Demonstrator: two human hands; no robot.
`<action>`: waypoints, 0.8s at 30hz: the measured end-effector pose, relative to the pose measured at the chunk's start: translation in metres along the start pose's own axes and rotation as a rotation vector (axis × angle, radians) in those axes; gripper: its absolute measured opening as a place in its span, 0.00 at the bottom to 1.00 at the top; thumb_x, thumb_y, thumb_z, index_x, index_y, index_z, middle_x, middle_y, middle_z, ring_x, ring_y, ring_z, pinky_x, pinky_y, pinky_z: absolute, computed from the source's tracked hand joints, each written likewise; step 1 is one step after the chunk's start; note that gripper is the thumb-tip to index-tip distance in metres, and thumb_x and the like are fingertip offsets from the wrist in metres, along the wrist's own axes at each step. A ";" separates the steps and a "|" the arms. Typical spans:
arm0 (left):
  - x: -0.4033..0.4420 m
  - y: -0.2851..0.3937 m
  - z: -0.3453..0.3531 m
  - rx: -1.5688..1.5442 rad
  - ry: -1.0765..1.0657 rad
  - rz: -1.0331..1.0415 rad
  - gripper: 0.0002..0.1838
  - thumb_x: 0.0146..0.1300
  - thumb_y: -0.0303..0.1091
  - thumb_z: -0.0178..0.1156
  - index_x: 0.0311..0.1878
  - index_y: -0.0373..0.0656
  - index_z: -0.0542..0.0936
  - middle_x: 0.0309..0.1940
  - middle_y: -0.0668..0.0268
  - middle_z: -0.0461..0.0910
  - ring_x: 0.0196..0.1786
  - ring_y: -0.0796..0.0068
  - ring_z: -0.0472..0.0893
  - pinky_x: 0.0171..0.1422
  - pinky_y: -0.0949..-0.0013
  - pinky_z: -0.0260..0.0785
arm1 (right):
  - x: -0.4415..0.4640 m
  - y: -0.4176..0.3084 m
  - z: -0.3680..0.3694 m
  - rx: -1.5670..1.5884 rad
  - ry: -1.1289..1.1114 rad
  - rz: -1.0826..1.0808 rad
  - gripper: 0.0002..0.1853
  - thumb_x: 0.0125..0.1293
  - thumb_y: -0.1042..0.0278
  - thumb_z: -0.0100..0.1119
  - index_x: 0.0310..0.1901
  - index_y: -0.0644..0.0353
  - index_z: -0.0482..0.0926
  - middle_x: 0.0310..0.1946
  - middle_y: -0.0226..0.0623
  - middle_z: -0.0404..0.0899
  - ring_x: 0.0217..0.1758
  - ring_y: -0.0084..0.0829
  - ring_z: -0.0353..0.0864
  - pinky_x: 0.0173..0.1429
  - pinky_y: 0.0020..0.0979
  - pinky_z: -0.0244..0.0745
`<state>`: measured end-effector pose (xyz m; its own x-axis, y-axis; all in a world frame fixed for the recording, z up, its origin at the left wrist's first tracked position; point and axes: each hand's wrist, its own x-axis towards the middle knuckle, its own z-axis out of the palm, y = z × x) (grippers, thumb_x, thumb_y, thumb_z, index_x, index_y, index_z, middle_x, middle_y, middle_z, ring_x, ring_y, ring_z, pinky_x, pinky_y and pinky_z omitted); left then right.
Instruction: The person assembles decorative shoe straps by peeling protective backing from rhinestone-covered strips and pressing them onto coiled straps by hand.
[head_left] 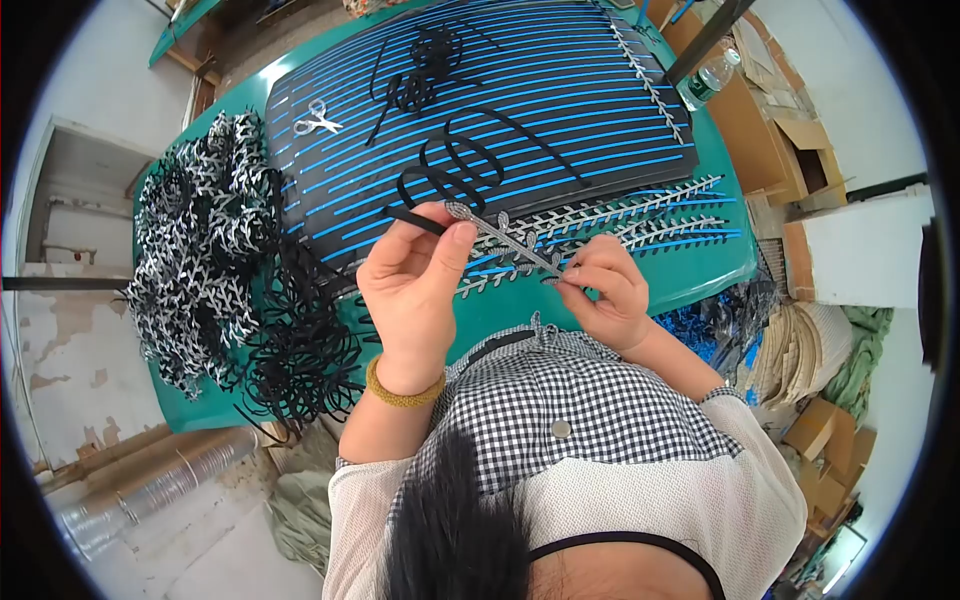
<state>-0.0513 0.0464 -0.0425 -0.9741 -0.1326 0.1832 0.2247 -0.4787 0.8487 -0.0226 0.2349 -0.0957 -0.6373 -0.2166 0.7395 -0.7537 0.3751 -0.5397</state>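
Between my two hands a grey leaf-patterned trim [515,245] is stretched on a slant over the table's near edge. My left hand [415,280] pinches its upper end between thumb and fingers. A flat black ribbon [412,220] also runs into that hand and trails onto the board in loose loops. At the lower end, my right hand [605,290] is closed on the trim with thumb and fingertips. How ribbon and trim meet is hidden by my left fingers. Beneath and behind my hands lie strips of leaf trim [620,210] with blue bands.
A black board with blue stripes [350,180] lies on the green table [715,265]. On it are white-handled scissors [317,120] and a tangle of black ribbon [420,75]. A heap of leaf trim [200,250] covers the left side. A plastic bottle [710,80] stands far right.
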 end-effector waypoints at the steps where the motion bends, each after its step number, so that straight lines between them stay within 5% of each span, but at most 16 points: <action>1: -0.001 0.002 0.004 -0.003 -0.010 -0.001 0.10 0.50 0.18 0.60 0.38 0.34 0.76 0.31 0.66 0.78 0.32 0.83 0.75 0.38 0.81 0.68 | -0.001 0.000 -0.003 -0.016 -0.009 -0.017 0.16 0.42 0.83 0.62 0.36 0.60 0.73 0.31 0.34 0.69 0.33 0.30 0.70 0.35 0.30 0.64; 7: -0.006 0.003 0.021 0.031 -0.127 0.083 0.11 0.51 0.15 0.57 0.39 0.34 0.75 0.33 0.64 0.77 0.32 0.82 0.75 0.36 0.81 0.68 | 0.023 -0.027 -0.034 0.001 0.126 0.045 0.16 0.41 0.75 0.65 0.37 0.60 0.75 0.32 0.36 0.72 0.32 0.32 0.71 0.35 0.27 0.67; 14: -0.011 -0.004 0.038 0.165 -0.319 0.349 0.10 0.42 0.12 0.57 0.31 0.33 0.75 0.28 0.60 0.76 0.33 0.69 0.76 0.47 0.66 0.67 | 0.088 -0.054 -0.046 0.007 0.028 0.063 0.08 0.47 0.78 0.60 0.32 0.63 0.77 0.28 0.40 0.77 0.28 0.33 0.78 0.28 0.27 0.73; 24: -0.005 0.007 0.044 0.293 -0.555 0.460 0.12 0.35 0.15 0.59 0.28 0.39 0.78 0.27 0.62 0.77 0.29 0.69 0.76 0.40 0.66 0.70 | 0.104 -0.053 -0.075 0.066 -0.328 0.014 0.05 0.48 0.72 0.59 0.28 0.62 0.76 0.22 0.35 0.76 0.24 0.33 0.76 0.26 0.28 0.70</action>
<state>-0.0459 0.0818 -0.0160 -0.6716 0.2286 0.7048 0.6689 -0.2219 0.7094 -0.0365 0.2597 0.0398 -0.6570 -0.4947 0.5689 -0.7468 0.3234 -0.5812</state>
